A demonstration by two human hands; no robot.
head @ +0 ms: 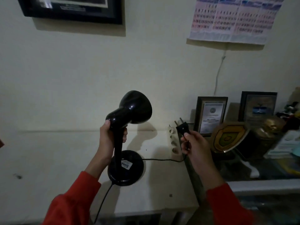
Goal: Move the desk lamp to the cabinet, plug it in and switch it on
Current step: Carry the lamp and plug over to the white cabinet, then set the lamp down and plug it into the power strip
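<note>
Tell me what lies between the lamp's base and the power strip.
In the head view, only bare white cabinet top and the lamp's black cord, which runs from the base toward the power strip.

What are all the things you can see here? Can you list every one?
desk lamp: 1, black, standing on the white cabinet top, unlit
cabinet: 1, white, below the wall
plug: 1, black, two prongs up, beside the power strip, not plugged in
cord: 1, black, from lamp base to plug
power strip: 1, white, on the cabinet's right edge
framed certificates: 2, dark frames, leaning on the wall at right
shield plaque: 1, gold and green, in front of the frames
bronze ornament: 1, right of the plaque
calendar: 1, white, wall upper right
picture frame: 1, black, wall upper left
left hand: red sleeve, gripping the lamp neck
right hand: red sleeve, holding the plug
</note>
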